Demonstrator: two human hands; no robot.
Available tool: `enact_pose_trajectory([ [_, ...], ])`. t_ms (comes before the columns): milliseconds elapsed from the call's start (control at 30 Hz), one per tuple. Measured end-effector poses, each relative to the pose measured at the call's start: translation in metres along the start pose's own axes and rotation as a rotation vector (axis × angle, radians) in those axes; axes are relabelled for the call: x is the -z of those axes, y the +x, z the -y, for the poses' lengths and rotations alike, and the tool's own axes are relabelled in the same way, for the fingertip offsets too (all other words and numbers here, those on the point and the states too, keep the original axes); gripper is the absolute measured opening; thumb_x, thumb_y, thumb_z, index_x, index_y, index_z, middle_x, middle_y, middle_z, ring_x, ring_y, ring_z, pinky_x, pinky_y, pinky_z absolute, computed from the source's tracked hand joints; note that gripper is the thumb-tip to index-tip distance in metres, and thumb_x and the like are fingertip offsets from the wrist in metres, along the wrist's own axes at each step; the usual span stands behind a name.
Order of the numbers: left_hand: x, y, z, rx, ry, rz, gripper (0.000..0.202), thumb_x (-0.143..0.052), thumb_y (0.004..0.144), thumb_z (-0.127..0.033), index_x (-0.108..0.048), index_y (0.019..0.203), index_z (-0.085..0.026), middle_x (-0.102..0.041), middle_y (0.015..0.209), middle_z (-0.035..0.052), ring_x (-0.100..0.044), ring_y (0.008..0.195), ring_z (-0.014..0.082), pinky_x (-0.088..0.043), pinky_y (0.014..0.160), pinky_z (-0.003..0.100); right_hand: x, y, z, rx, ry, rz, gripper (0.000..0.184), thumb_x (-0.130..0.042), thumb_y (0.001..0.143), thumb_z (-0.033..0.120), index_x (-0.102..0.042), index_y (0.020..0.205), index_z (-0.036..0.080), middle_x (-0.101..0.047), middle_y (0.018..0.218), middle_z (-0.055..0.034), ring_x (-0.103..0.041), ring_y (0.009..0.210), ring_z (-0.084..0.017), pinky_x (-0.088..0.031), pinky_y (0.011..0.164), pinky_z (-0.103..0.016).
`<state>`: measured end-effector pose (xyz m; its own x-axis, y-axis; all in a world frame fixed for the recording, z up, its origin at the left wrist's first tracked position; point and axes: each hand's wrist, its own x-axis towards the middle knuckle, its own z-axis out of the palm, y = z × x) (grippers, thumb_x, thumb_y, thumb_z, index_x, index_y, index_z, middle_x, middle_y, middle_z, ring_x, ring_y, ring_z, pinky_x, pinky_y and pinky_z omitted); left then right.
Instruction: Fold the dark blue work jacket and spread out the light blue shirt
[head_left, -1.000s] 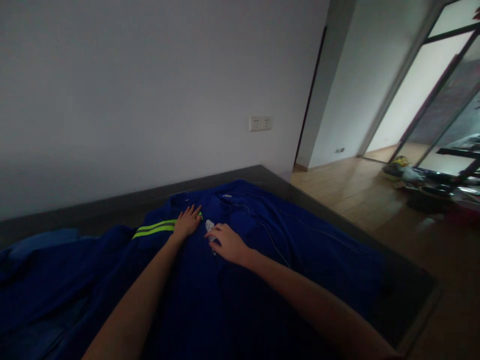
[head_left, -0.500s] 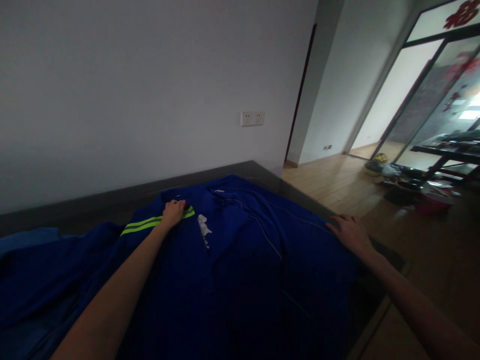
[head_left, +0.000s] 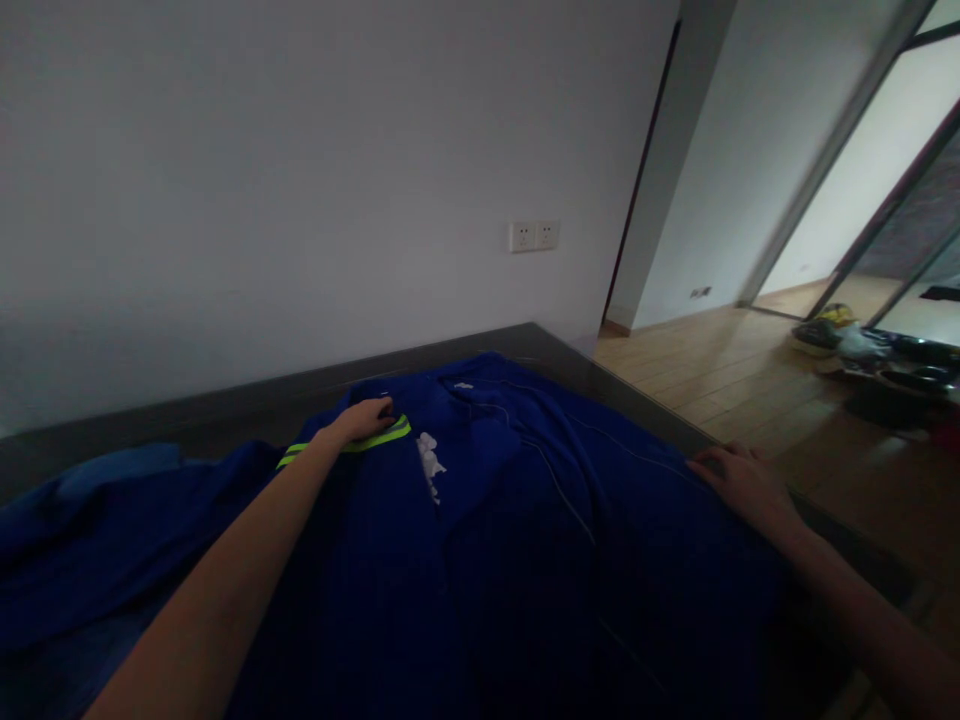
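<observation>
A dark blue jacket (head_left: 510, 520) lies spread over a dark table, with yellow-green stripes, thin grey piping and a white print on its front. My left hand (head_left: 364, 420) is closed on the cloth beside the bright stripe (head_left: 386, 435), at the far side of the garment. At the right, my right hand (head_left: 750, 490) pinches the jacket's outer edge between thumb and fingers. The near part of the jacket is too dark to make out folds.
The dark tabletop (head_left: 555, 355) meets a pale wall with a double socket (head_left: 534, 236). Lighter blue cloth (head_left: 124, 470) lies at the left. Past the table's right edge, bags and other items (head_left: 862, 345) lie on the wooden floor (head_left: 697, 370).
The view has turned left, so the scene sits further right. My left fingers have drawn together on the cloth, and my right thumb and fingers have closed on the edge.
</observation>
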<state>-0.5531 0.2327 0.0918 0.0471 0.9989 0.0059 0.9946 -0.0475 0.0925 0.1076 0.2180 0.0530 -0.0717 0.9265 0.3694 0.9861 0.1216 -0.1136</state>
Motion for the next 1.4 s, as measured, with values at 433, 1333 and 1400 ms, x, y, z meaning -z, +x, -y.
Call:
enact_pose_trajectory([
  [433,-0.004,0.000,-0.028,0.244,0.043,-0.150,0.031,-0.052,0.081,-0.026,-0.056,0.110,-0.017,-0.054,0.114,0.0142,-0.060,0.101,0.0282,-0.047,0.087,0.037,0.001,0.007,-0.003,-0.057,-0.018,0.176,0.035,-0.048,0.085,0.045,-0.066,0.097,0.018,-0.070,0.096,-0.0118,-0.061,0.095,-0.029,-0.044,0.081,-0.040],
  [1333,0.024,0.058,-0.185,0.147,-0.893,-0.452,0.056,-0.054,0.069,-0.002,-0.060,0.122,-0.019,-0.064,0.117,0.0048,-0.060,0.106,0.0202,-0.045,0.097,0.031,0.081,-0.170,0.227,0.968,0.398,0.329,0.019,-0.051,0.091,0.041,-0.058,0.093,0.023,-0.066,0.060,0.0057,-0.057,0.046,-0.011,-0.030,0.042,-0.022],
  [1400,0.039,0.044,-0.162,0.104,-0.873,-0.491,0.049,-0.053,0.072,-0.005,-0.063,0.118,-0.019,-0.065,0.117,0.0029,-0.059,0.108,0.0204,-0.043,0.100,0.033,0.080,-0.177,0.228,0.988,0.488,0.472,0.017,-0.050,0.093,0.039,-0.059,0.099,0.026,-0.067,0.063,0.0067,-0.059,0.049,-0.009,-0.031,0.042,-0.020],
])
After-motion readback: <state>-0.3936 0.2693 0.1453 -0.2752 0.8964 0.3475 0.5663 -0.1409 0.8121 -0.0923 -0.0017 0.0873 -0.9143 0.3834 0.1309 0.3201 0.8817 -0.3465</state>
